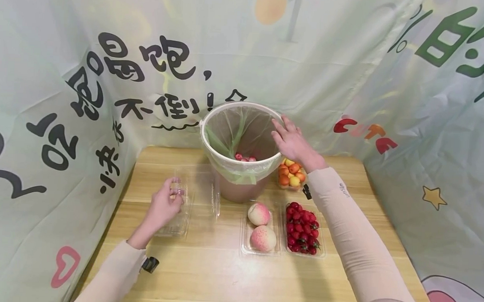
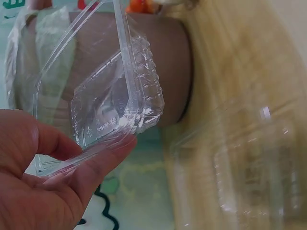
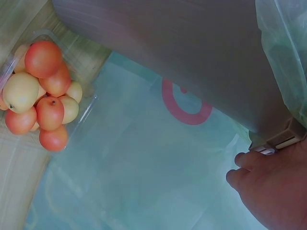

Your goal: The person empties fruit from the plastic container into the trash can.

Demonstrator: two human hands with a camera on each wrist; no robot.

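Observation:
My left hand (image 1: pixel 166 204) pinches the edge of a clear plastic fruit box (image 2: pixel 139 96) between thumb and fingers; the box is tilted and holds no fruit. My right hand (image 1: pixel 292 141) is at the right rim of a trash bin (image 1: pixel 236 186), with some fingers over the rim and others outside, by a small handle joint (image 3: pixel 288 136). The bin has a pale green liner bag (image 1: pixel 241 175) folded over its rim. Several small pinkish-red fruits (image 1: pixel 245 158) lie inside it.
Another clear plastic box (image 2: pixel 254 177) rests on the wooden table (image 1: pixel 221 274). Right of centre stand a box with two peaches (image 1: pixel 259 227), a box of dark red berries or cherries (image 1: pixel 302 228) and a box of orange and yellow fruits (image 1: pixel 292 174). Printed cloth walls (image 1: pixel 245 71) surround the table.

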